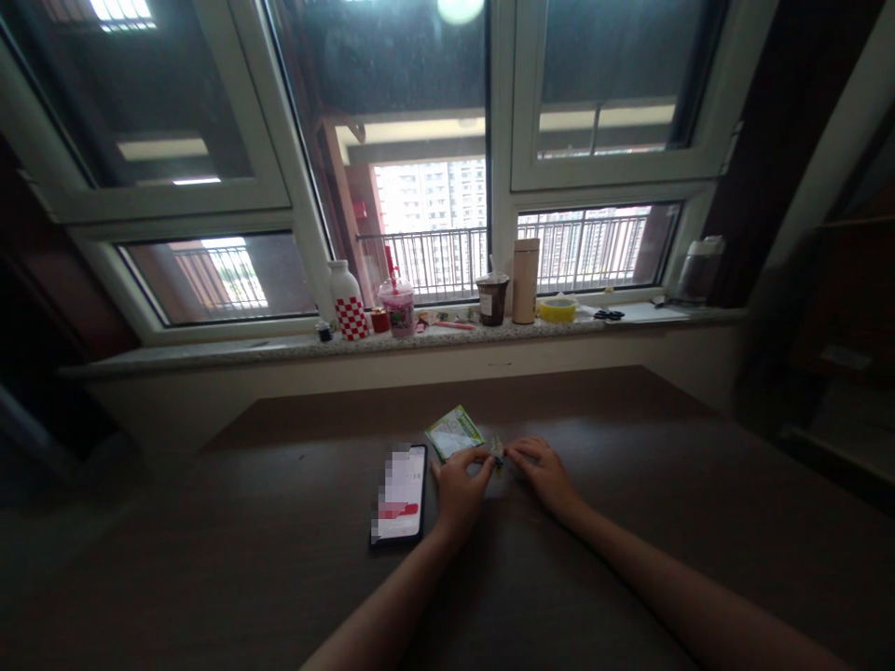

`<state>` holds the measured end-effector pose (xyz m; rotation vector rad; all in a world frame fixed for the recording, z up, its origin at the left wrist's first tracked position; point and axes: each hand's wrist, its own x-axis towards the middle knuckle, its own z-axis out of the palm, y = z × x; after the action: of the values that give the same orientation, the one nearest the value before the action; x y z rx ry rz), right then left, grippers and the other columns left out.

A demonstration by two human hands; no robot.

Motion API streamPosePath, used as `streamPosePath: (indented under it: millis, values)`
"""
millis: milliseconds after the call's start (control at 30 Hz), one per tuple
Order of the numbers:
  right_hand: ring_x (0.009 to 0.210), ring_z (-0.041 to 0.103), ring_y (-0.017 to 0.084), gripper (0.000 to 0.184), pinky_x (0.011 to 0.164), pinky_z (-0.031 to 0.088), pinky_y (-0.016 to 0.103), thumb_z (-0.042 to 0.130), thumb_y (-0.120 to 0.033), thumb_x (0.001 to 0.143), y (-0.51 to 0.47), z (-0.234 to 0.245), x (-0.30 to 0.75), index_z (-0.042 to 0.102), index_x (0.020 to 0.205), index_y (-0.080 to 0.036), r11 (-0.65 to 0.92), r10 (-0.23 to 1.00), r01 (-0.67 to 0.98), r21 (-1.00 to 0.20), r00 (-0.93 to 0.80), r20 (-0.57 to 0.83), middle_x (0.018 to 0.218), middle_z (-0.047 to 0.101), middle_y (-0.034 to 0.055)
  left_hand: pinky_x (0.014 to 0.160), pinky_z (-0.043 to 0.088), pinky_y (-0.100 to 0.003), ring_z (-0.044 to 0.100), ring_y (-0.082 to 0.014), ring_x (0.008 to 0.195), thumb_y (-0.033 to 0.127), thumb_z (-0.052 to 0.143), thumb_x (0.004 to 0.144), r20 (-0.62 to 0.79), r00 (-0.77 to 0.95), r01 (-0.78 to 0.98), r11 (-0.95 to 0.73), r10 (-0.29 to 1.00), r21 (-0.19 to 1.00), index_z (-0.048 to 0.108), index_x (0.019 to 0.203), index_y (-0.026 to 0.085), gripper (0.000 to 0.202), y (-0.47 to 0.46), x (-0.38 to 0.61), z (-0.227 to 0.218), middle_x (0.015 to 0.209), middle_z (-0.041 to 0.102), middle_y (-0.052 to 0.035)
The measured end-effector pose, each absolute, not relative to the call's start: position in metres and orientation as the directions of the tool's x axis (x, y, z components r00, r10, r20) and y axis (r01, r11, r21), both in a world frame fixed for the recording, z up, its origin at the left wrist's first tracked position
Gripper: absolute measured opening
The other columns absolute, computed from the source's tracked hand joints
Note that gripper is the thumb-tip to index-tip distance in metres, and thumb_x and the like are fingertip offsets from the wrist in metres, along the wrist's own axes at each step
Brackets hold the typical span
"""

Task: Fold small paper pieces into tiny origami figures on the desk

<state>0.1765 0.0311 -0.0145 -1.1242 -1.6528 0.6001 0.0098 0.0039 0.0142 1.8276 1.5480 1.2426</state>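
Observation:
My left hand (461, 489) is closed in a pinch, thumb and index finger on a small object (497, 447) with a pale, see-through upper part and dark and yellowish bits below. Its exact kind is too small to make out. Just right of it, my right hand (545, 475) has thumb and index fingertips pressed together at the object's edge; whether they grip part of it is unclear. Behind my left hand lies a flat green-and-white packet (454, 431), partly covered by the fingers. A phone (402, 494) with a lit screen rests left of that hand.
The brown table (280, 578) reaches to the wall under a window. Along the stone sill (433, 337) stand a red-checked white bottle (348, 303), a pink cup (398, 309), a dark drink cup (492, 300), a beige flask (525, 280), yellow tape (557, 310) and black-handled scissors (608, 315).

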Motion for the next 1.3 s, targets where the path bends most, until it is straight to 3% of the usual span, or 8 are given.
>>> streamPosePath:
  millis: [433, 600, 833, 1300]
  values:
    - [0.1, 0.055, 0.023, 0.022, 0.096, 0.038, 0.04, 0.063, -0.04, 0.082, 0.029, -0.009, 0.175, 0.066, 0.071, -0.021, 0.491, 0.864, 0.42, -0.763, -0.127, 0.487, 0.093, 0.063, 0.0051, 0.113, 0.003, -0.062, 0.066, -0.026, 0.101, 0.036, 0.06, 0.081, 0.301, 0.011, 0.563, -0.255, 0.954, 0.786, 0.073, 0.079, 0.026, 0.017, 0.001, 0.012, 0.018, 0.094, 0.076, -0.0009]
    - [0.103, 0.052, 0.022, 0.018, 0.096, 0.039, 0.039, 0.061, -0.036, 0.084, 0.025, -0.007, 0.173, 0.065, 0.074, -0.021, 0.519, 0.848, 0.419, -0.745, -0.141, 0.511, 0.098, 0.058, 0.0056, 0.112, 0.01, -0.06, 0.067, -0.0257, 0.097, 0.037, 0.061, 0.08, 0.299, 0.022, 0.584, -0.255, 0.954, 0.771, 0.074, 0.079, 0.025, 0.018, 0.002, 0.013, 0.016, 0.092, 0.076, -0.0023]
    - [0.105, 0.05, 0.023, 0.017, 0.097, 0.038, 0.04, 0.061, -0.035, 0.084, 0.022, -0.004, 0.171, 0.067, 0.075, -0.022, 0.542, 0.831, 0.438, -0.717, -0.153, 0.535, 0.1, 0.056, 0.0065, 0.11, 0.026, -0.05, 0.067, -0.0238, 0.097, 0.028, 0.061, 0.078, 0.394, 0.019, 0.579, -0.331, 0.919, 0.745, 0.075, 0.079, 0.024, 0.015, 0.004, 0.014, 0.013, 0.092, 0.077, -0.0035]
    - [0.103, 0.051, 0.025, 0.019, 0.097, 0.037, 0.042, 0.065, -0.04, 0.08, 0.034, -0.014, 0.18, 0.073, 0.072, -0.025, 0.451, 0.881, 0.43, -0.782, -0.077, 0.466, 0.094, 0.063, 0.0055, 0.115, 0.009, -0.058, 0.064, -0.0267, 0.106, 0.036, 0.059, 0.08, 0.333, -0.005, 0.574, -0.271, 0.943, 0.773, 0.075, 0.083, 0.025, 0.019, 0.003, 0.011, 0.014, 0.099, 0.076, -0.0044]
